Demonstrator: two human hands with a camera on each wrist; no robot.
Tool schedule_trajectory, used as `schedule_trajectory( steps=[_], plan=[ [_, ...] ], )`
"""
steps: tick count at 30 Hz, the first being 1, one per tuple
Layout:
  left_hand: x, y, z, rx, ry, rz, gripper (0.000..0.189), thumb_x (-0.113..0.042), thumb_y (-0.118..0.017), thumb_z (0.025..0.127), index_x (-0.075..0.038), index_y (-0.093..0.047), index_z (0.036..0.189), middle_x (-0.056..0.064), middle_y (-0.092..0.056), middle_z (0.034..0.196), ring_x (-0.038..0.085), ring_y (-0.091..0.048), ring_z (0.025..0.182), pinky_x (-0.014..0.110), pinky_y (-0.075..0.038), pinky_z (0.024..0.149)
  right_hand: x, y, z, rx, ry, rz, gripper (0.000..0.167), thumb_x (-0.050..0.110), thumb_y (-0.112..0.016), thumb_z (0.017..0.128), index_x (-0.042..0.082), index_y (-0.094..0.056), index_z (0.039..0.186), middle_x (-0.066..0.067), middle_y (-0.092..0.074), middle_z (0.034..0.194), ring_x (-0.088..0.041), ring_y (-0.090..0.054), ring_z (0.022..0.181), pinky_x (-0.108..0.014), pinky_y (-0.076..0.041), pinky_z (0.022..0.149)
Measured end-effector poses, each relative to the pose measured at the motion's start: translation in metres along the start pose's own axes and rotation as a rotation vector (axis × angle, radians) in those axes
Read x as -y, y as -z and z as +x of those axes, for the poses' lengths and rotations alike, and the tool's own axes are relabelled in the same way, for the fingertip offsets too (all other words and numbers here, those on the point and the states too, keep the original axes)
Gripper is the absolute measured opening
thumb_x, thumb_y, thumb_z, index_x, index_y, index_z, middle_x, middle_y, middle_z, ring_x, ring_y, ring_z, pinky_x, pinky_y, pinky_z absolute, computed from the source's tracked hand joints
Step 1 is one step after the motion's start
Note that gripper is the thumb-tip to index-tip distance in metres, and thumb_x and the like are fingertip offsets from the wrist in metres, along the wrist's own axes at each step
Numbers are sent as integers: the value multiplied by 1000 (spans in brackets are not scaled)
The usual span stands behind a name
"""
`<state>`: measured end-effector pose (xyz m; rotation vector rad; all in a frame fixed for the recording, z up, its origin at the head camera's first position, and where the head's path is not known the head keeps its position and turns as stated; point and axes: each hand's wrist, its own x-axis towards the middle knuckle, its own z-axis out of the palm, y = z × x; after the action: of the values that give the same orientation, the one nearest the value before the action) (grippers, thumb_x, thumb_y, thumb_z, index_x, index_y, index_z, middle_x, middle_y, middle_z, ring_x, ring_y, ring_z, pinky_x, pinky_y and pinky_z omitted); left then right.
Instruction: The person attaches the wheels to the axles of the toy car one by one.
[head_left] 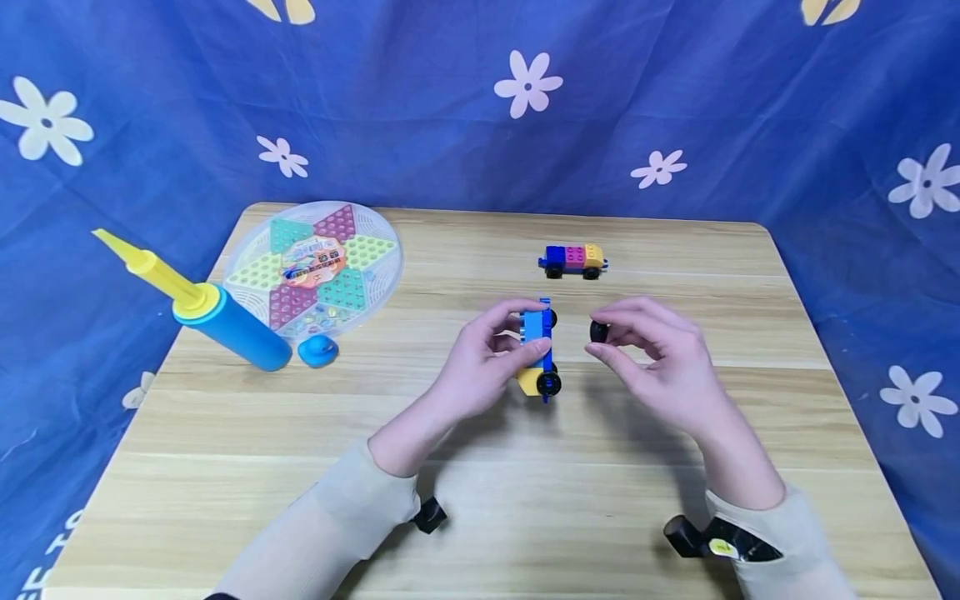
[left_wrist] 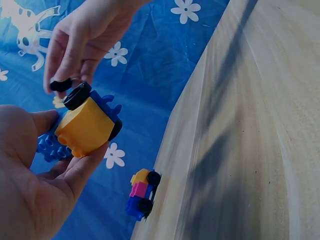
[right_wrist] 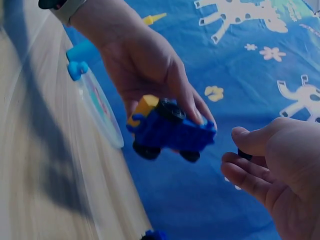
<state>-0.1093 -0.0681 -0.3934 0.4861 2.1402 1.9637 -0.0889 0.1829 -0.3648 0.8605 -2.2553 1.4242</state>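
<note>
My left hand (head_left: 476, 362) grips a toy building-block car (head_left: 534, 327) tipped on its side above the table, thumb and fingers on its sides. The car has a blue wheeled base, a light blue brick and a yellow brick (left_wrist: 87, 127). In the right wrist view the underside of the base (right_wrist: 172, 135) faces the camera, and three black wheels show on it. To the right, my right hand (head_left: 671, 362) pinches a loose black wheel (head_left: 598, 332) between thumb and fingertips. A gap separates this wheel from the car; in the right wrist view the fingers mostly hide it.
A second block car (head_left: 573, 261), blue, pink and yellow, stands on the wooden table (head_left: 600, 500) behind the hands. At the left are a round Chinese checkers board (head_left: 386, 242), a blue-and-yellow hand pump (head_left: 240, 329) and a small blue object (head_left: 318, 351). A blue flowered cloth (head_left: 420, 100) surrounds the table.
</note>
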Motion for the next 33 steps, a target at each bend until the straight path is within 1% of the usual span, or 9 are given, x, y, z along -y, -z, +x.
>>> schedule_trajectory(
  steps=[4, 10, 16, 19, 23, 25, 29, 33],
  plan=[
    [1, -2, 1, 6, -11, 32, 39, -16, -76, 100, -22, -67, 137, 10, -68, 116, 26, -70, 83, 35, -62, 72, 4, -7, 6, 14, 29, -22, 44, -17, -85, 79, 1, -77, 119, -4, -73, 112, -16, -70, 87, -26, -62, 83],
    [2, -3, 2, 2, -30, 76, 38, -15, -77, 100, -20, -68, 136, 7, -69, 119, 24, -68, 86, 34, -60, 73, 4, -15, 11, 40, 54, -58, 38, -11, -86, 82, 1, -78, 117, -3, -74, 111, -14, -69, 84, -24, -59, 80],
    [3, -4, 2, 15, -58, 95, 39, -16, -78, 99, -21, -68, 136, 4, -69, 122, 22, -69, 89, 42, -62, 79, 3, -23, 14, 67, 39, -69, 36, -7, -87, 83, -1, -78, 117, -4, -73, 110, -13, -67, 84, -23, -59, 80],
    [4, -5, 2, 22, -85, 110, 41, -15, -80, 97, -20, -68, 136, 2, -70, 120, 20, -70, 91, 41, -62, 82, 3, -25, 15, 70, 30, -88, 35, -3, -89, 84, 0, -78, 117, -2, -71, 110, -12, -66, 85, -23, -58, 79],
    [5, -5, 3, 25, -110, 131, 45, -13, -82, 95, -19, -68, 137, 1, -70, 119, 18, -70, 93, 38, -62, 83, 2, -27, 14, 52, 33, -118, 34, 1, -90, 83, 0, -79, 116, -2, -70, 107, -11, -65, 83, -22, -56, 77],
    [6, -6, 3, 24, -114, 141, 45, -12, -83, 94, -19, -68, 136, 1, -71, 118, 17, -70, 92, 39, -62, 83, 2, -29, 14, 39, 42, -124, 34, 0, -91, 82, 0, -80, 115, -3, -69, 104, -11, -65, 81, -22, -55, 75],
    [6, -6, 2, 17, -115, 166, 44, -13, -84, 94, -21, -69, 135, 1, -72, 114, 17, -71, 87, 41, -63, 80, 2, -32, 14, 11, 55, -129, 35, -3, -92, 78, -2, -81, 111, -5, -67, 96, -13, -66, 78, -19, -52, 70],
    [7, -7, 2, 9, -123, 182, 43, -15, -84, 94, -22, -69, 134, 0, -72, 113, 17, -70, 82, 42, -63, 77, 0, -34, 14, 2, 66, -139, 33, -5, -92, 78, -4, -80, 110, -7, -67, 94, -17, -67, 79, -19, -52, 70]
  ],
)
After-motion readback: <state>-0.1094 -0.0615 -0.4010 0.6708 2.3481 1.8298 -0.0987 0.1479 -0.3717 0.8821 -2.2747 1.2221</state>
